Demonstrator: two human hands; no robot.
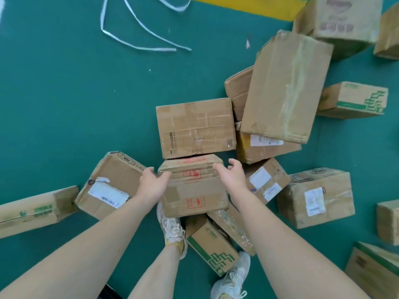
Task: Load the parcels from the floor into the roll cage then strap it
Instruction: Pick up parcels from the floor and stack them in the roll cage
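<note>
One parcel (194, 190) lies partly behind left hand (153, 184) and right hand (230, 176).

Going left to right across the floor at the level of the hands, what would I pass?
Long box, box with barcode label, left hand, red-stamped box, right hand, tilted box, large labelled box.

- Bright, even light is flooding the green floor (75, 104), shadows staying soft.
- Edges are bending and smearing; the top-right box (339, 20) is blurring.

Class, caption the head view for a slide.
Left hand and right hand reach for a red-stamped parcel amid scattered cardboard boxes.
</note>
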